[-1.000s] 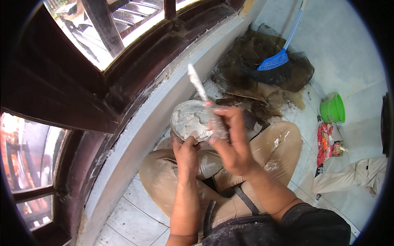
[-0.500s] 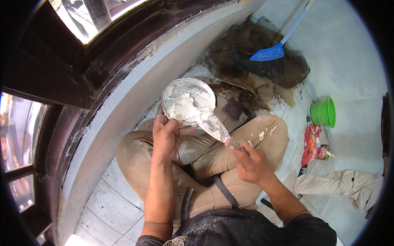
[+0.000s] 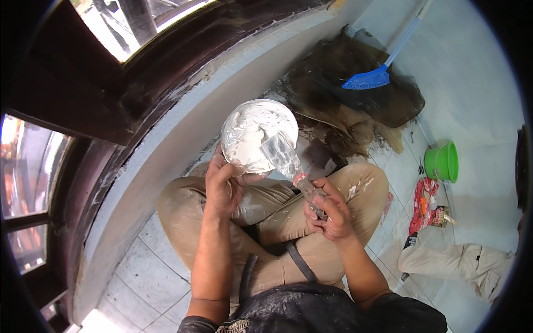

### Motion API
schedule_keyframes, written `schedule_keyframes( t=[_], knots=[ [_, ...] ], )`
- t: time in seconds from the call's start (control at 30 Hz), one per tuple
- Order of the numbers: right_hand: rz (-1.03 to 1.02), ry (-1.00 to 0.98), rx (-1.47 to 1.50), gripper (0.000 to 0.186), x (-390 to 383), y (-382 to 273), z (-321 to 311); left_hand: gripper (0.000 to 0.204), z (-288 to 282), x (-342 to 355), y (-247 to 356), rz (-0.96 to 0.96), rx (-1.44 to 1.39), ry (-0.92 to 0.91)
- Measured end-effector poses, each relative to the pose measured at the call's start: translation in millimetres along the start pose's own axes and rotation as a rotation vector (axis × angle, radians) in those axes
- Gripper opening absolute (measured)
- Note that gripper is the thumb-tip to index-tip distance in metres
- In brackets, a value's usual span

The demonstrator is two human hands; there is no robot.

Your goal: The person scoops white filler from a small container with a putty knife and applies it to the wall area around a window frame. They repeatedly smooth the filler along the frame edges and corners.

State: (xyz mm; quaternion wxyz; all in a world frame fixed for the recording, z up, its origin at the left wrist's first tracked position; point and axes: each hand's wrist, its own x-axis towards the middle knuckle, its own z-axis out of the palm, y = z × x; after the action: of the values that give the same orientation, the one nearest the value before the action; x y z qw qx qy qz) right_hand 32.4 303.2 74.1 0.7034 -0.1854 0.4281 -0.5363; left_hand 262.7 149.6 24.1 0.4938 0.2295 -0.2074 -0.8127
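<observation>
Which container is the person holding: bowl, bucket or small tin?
The round bowl of white paste, held in the left hand. The green bucket and small tin are off to the right, touched by neither hand.

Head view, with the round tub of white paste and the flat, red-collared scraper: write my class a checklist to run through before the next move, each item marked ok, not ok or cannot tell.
1. Left hand supports the round, paste-smeared tub at its near edge: ok.
2. Right hand grips the flat, red-collared scraper by its handle: ok.
3. Scraper blade is over the tub's opening: ok.
4. Blade touches the soft white paste: cannot tell from this angle.
5. Beige cloth trousers are free of white marks: not ok, smears show.
6. Green plastic bucket sits apart from both hands: ok.
</observation>
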Motion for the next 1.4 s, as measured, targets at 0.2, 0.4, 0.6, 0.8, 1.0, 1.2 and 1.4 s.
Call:
schedule_keyframes(
  t=[0.2, 0.4, 0.6, 0.8, 1.0, 1.2, 1.4],
  knots=[
    [0.144, 0.177, -0.184, 0.035, -34.8, -11.3, -23.5, 0.081, -6.7, -3.7, 3.9, 0.005, 0.026, 0.036],
    [-0.232, 0.463, -0.814, 0.026, -46.1, -100.3, -16.7, 0.085, -1.8, 1.8, 5.7, 0.012, -0.056, 0.044],
    [-0.67, 0.491, -1.246, 0.02, 55.3, -191.9, 79.5, 0.085, -7.2, 7.5, -2.3, -0.042, 0.061, 0.1],
    [-0.896, 0.418, -1.492, 0.033, 196.3, -267.5, 104.6, 0.085, -12.8, 15.8, -6.8, -0.039, 0.041, 0.099],
    [-1.003, 0.293, -1.756, 0.034, 262.8, -260.5, 114.2, 0.087, -15.2, 15.9, -8.4, -0.101, 0.097, 0.102],
    [-1.057, 0.136, -1.755, 0.032, 261.8, -228.2, 145.9, 0.087, -14.9, 15.5, -9.8, -0.098, 0.103, 0.078],
    [-1.022, 0.075, -1.8, 0.033, 247.0, -196.9, 191.7, 0.085, -16.0, 12.7, -4.2, -0.097, 0.13, 0.11]
  ],
)
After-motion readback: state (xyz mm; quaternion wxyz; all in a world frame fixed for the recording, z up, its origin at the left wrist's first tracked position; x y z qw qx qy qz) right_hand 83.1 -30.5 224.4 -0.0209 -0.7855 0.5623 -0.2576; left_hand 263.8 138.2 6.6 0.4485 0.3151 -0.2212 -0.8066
